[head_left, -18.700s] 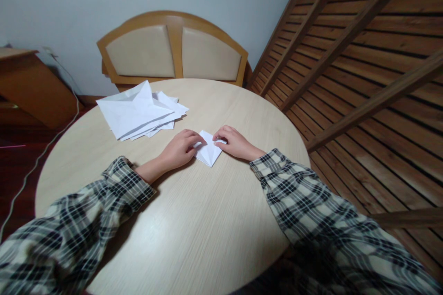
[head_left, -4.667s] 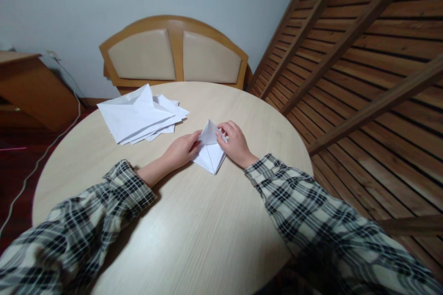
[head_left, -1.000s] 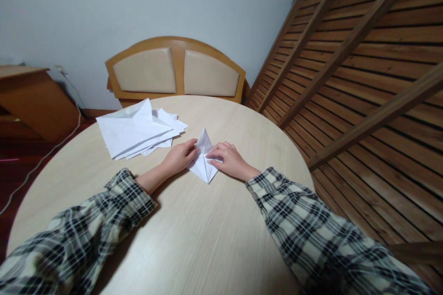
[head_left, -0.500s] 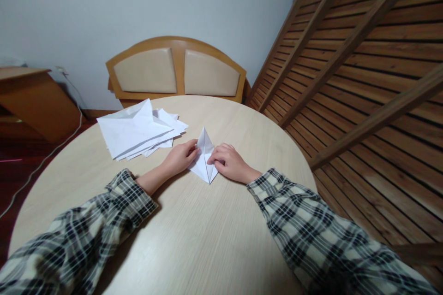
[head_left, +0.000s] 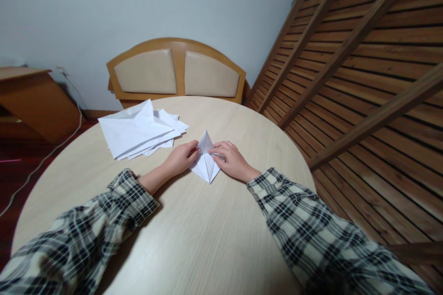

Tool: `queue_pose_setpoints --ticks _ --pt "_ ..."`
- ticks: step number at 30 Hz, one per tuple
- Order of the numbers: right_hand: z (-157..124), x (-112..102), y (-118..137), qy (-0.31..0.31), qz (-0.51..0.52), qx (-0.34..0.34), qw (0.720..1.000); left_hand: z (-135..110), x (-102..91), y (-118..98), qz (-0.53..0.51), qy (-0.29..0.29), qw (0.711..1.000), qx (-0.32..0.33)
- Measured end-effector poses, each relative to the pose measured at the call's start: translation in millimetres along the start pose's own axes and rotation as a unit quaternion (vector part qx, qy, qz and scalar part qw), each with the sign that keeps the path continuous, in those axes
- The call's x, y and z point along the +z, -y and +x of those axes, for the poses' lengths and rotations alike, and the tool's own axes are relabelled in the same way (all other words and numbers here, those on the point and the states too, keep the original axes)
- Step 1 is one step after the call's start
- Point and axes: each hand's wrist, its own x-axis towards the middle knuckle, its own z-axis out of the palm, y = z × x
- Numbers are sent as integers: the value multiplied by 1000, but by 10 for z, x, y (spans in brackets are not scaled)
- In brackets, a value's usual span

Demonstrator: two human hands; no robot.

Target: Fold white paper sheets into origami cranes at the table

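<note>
A small sheet of white paper folded into a diamond shape (head_left: 208,168) lies on the round table, one point away from me and one towards me, with a crease down its middle. My left hand (head_left: 182,156) grips its left edge between thumb and fingers. On the right side, my right hand (head_left: 232,160) has thumb and fingers closed on the paper's edge, the fingertips reaching in near the central crease. Both hands partly cover the paper's side corners.
A loose stack of folded white papers (head_left: 138,131) lies at the table's (head_left: 207,230) back left. Behind it stands a padded headboard (head_left: 180,85). A slatted wooden frame (head_left: 363,101) leans on the right. At the left are a wooden desk (head_left: 38,101) and a white cable (head_left: 44,159).
My right hand's fingers have shifted slightly up and outward along the folded paper, showing more of its lower right face. My left hand stays nearly where it was.
</note>
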Motion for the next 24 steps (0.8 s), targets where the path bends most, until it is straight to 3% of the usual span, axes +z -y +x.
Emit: queue_pose_setpoints --ticks 6,24 --pt "29 -41 38 -7 25 -34 999 -1 -18 -34 3 27 999 23" --pt "15 -52 93 -56 93 -80 991 5 4 -7 1 26 999 27"
